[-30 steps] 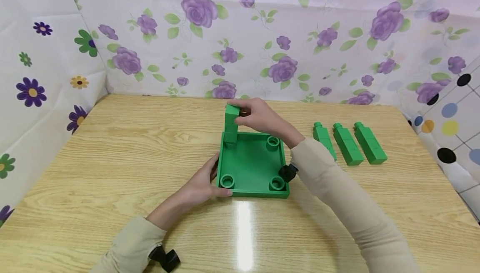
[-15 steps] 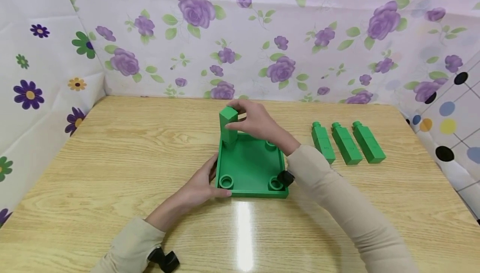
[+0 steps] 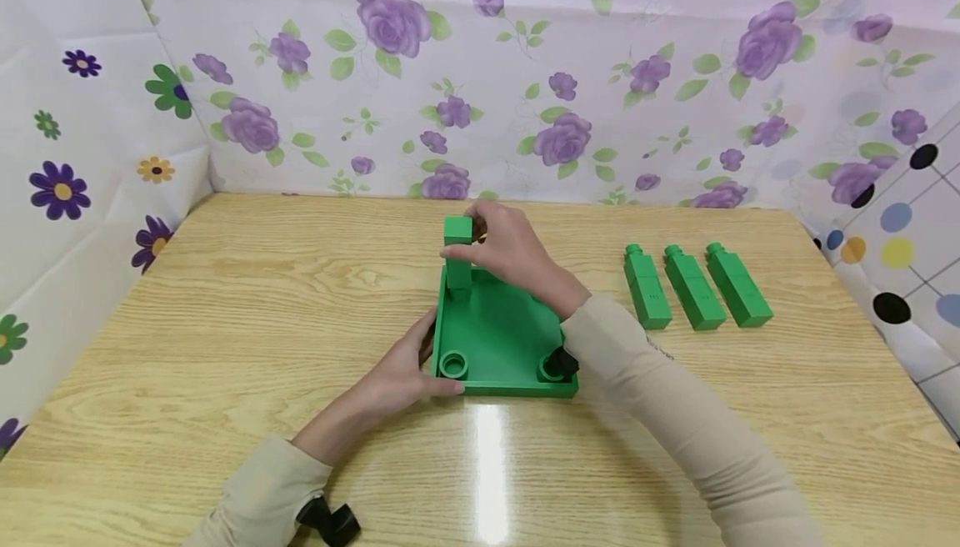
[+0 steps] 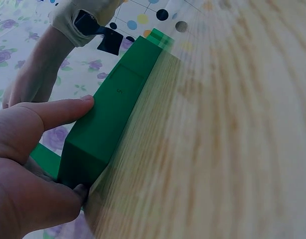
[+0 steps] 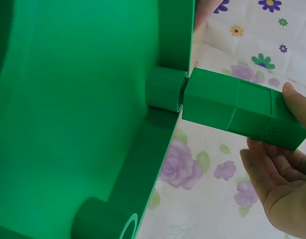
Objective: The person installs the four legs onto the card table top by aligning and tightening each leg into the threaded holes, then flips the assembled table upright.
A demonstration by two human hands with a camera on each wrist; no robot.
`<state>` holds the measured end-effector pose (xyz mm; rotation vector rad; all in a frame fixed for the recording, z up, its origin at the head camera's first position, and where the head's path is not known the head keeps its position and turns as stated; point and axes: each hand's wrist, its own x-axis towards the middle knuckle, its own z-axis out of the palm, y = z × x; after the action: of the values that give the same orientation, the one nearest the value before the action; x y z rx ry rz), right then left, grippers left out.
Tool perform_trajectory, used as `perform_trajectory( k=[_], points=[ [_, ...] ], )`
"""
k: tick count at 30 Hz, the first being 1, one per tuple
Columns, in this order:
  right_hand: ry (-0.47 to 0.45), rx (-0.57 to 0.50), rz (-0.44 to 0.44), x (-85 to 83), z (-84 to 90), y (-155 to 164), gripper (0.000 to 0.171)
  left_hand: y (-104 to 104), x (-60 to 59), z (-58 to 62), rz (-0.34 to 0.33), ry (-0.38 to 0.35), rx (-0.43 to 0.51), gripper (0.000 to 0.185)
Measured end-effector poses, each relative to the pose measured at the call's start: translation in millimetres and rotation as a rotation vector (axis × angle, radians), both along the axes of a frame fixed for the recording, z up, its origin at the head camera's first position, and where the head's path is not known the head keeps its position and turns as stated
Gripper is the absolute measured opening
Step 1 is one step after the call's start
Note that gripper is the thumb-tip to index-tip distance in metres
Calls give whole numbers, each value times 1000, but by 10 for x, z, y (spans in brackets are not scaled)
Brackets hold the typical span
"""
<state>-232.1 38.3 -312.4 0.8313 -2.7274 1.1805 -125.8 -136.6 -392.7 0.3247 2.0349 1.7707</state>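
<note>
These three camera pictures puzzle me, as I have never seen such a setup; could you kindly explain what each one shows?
There is no machine: a person works with two bare hands, wearing one camera on the head and one on each wrist. The head view looks down on a wooden table. On it lies a square green tray with round sockets in its corners. The left hand grips the tray's near left corner; the left wrist view shows that closely. The right hand holds a green block upright at the far left socket; the right wrist view shows the block meeting that socket. Three more green blocks lie in a row to the right.
</note>
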Motion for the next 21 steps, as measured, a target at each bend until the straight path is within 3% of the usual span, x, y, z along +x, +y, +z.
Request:
perform_trajectory(
  k=[4,7,15,21],
  points=[
    [-56,-27,19,-12,-16,23,55,4,-3,5,3,-5,2,105],
    [-146,-102,82,-42,-8,71,63,3,-4,7,8,-5,-1,106],
    [-425,-279,361,-156,62,184,60,-12,2,-1,19,12,7,106],
    [-492,-341,373,-95,165,183,52,-7,3,9,29,15,-7,107]
  ],
)
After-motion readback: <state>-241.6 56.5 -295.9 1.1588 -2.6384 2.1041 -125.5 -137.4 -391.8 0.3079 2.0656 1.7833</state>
